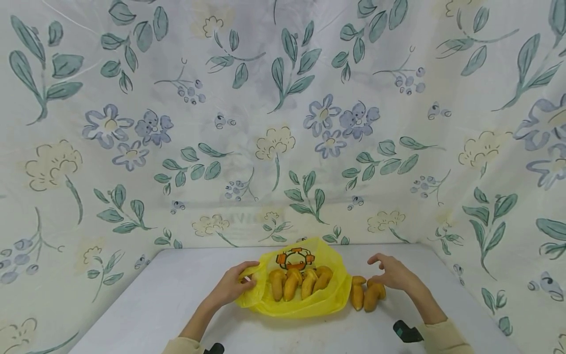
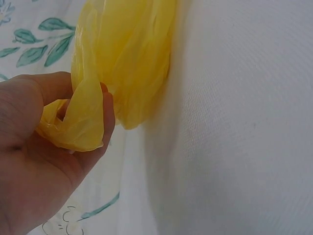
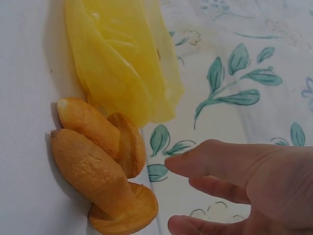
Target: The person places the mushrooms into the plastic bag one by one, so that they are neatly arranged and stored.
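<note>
On the white table (image 1: pixel 155 300), near the middle, sits a thin yellow bag (image 1: pixel 309 309) with its mouth facing the person. Four brown mushrooms (image 1: pixel 291 286) lie side by side in the bag, with their fat stems pointing to the person. Above them, an orange and black picture (image 1: pixel 295 259) of a funny face shows on the bag.

Just to the right of the bag, a fifth mushroom (image 1: pixel 357 297) and a sixth mushroom (image 1: pixel 372 298) lie on the table, close together, with their round caps on the far side.

The left hand (image 1: pixel 231 286) pinches the left edge of the bag — thumb and fingers are bent around a bunched bit of it. The right hand (image 1: pixel 395 273) is up beside the two loose mushrooms, with its thumb and fingers wide apart; the right wrist view shows a gap between them and the caps.

Both arms have pale sleeves (image 1: pixel 446 338). Behind the table hangs a big white cloth (image 1: pixel 247 196) — it has green leaves and blue and cream flowers.
</note>
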Available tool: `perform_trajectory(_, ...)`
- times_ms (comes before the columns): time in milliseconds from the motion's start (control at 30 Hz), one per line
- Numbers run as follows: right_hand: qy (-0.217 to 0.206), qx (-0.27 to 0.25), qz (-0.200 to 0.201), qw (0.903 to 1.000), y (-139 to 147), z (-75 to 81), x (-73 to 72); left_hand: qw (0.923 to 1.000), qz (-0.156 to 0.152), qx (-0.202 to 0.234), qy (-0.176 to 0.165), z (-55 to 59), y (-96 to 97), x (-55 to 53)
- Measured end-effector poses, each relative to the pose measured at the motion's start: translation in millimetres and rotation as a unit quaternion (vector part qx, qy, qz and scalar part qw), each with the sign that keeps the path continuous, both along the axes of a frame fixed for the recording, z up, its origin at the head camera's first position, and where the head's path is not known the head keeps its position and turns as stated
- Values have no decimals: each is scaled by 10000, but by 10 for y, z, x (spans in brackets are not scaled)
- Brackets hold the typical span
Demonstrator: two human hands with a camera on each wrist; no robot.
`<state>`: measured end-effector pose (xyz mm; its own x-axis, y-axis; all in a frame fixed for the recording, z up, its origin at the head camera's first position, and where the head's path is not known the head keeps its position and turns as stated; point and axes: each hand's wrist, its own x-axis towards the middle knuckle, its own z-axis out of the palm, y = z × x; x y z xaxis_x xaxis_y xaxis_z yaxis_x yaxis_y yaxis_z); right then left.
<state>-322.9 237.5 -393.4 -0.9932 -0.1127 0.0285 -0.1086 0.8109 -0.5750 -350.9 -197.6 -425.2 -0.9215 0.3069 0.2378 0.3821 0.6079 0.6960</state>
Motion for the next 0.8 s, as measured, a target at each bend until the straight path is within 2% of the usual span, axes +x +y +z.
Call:
perform_trajectory(333,-681,-118,-43,9976,26,-39,11,10000,42,-20,14,-16,1,10)
perform_trajectory(800,-957,25,21,9954,-9,-103,-9,10000,30,-62,51,4,9,9)
